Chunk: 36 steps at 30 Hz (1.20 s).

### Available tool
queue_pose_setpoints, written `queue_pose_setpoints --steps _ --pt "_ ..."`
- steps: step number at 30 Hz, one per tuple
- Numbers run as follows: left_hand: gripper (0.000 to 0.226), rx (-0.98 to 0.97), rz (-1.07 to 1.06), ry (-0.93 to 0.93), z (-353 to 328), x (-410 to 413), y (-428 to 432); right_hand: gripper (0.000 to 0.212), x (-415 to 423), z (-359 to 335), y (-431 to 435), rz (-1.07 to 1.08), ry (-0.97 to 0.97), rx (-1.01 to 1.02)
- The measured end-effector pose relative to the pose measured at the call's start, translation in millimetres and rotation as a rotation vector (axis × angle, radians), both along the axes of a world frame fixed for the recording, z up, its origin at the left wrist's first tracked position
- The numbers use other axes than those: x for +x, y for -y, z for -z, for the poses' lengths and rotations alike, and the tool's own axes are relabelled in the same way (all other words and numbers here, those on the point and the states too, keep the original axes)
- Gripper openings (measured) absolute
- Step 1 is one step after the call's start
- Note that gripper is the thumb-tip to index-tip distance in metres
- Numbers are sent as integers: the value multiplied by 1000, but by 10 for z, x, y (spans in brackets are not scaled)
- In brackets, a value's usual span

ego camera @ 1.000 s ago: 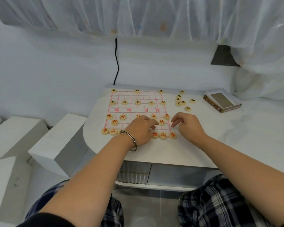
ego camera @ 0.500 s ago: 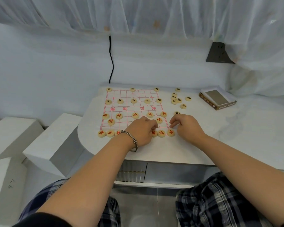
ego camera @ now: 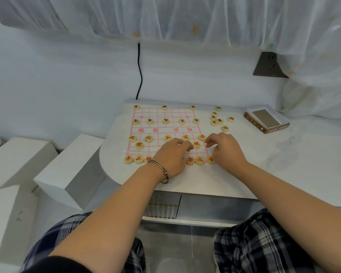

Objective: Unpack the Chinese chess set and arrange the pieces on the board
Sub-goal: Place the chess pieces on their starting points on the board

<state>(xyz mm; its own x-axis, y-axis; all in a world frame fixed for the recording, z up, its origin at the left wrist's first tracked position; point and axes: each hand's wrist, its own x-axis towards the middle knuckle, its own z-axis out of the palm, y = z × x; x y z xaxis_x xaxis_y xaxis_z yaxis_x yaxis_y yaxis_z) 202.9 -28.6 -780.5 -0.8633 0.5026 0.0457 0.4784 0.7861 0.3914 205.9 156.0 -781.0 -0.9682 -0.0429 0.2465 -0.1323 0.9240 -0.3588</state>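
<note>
Landmark: white paper board with a red grid (ego camera: 173, 115), flat on the pale desk (ego camera: 244, 174).

- Board's near edge, left part: three round cream wooden red-lettered pieces (ego camera: 139, 160) in a row. Three more sit on the right part.
- Left hand (ego camera: 171, 156), metal bangle (ego camera: 162, 171) at the wrist, lies over the middle of that near row with fingers curled down. I cannot tell the grip; anything under the fingers is hidden.
- Right hand (ego camera: 224, 150) is at the board's right edge, near side. Its grip is loose and apart, with nothing seen in it.
- Right of the board, far side: a scatter of loose cream black-lettered pieces (ego camera: 214, 122).
- Further right: a brown cardboard box (ego camera: 268, 123), open.

Judgement: red's back row is being filled in, and the board's far row holds only three pieces. The next move calls for reaching to the loose scatter, pinching one piece and setting it on a vacant far-row crossing.
</note>
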Motion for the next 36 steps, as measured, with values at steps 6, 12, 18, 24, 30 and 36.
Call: queue_pose_setpoints --steps 6,12,18,24,30,36 --pt "48 88 -185 -33 -47 -13 508 51 -53 33 460 -81 -22 -44" --pt "37 168 -372 -105 -53 88 1106 51 -53 76 898 -195 1 -112" --pt "38 228 -388 -183 92 356 1487 51 4 72 1211 -274 56 -138" --pt "33 220 -330 -144 148 461 1479 49 9 82 1354 -265 66 -156" --pt "37 118 -264 -97 186 455 1401 49 29 107 1366 -238 91 -158" --pt "25 95 -255 -81 180 464 1363 47 25 97 1354 -219 76 -163"
